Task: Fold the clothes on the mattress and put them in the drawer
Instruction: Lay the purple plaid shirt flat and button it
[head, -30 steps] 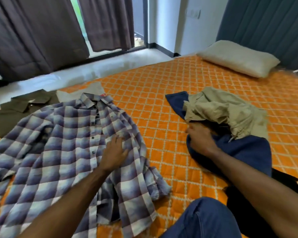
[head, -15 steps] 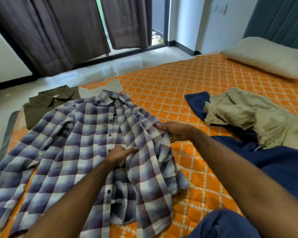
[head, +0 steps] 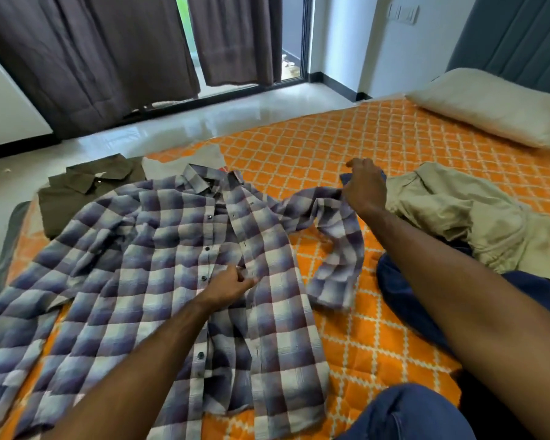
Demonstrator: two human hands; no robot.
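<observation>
A blue-and-white plaid shirt (head: 134, 274) lies spread front-up on the orange quilted mattress (head: 356, 147). My left hand (head: 227, 282) pinches the button placket at the shirt's middle. My right hand (head: 364, 185) holds the shirt's right sleeve (head: 337, 242), stretched out to the right. A folded olive shirt (head: 77, 192) lies at the mattress's far left corner, with a light folded garment (head: 188, 160) beside it. On the right, a crumpled beige garment (head: 464, 214) lies on top of a navy one (head: 426, 300). No drawer is visible.
A pale pillow (head: 489, 106) lies at the far right against a blue-grey headboard (head: 515, 42). Beyond the mattress are a shiny white floor (head: 204, 122) and dark curtains (head: 92, 58). My knee in blue jeans (head: 407, 414) is at the bottom right.
My right hand moved from the navy pile to the plaid shirt, took the bunched sleeve and pulled it out to the right. My left hand went from lying flat to pinching the placket.
</observation>
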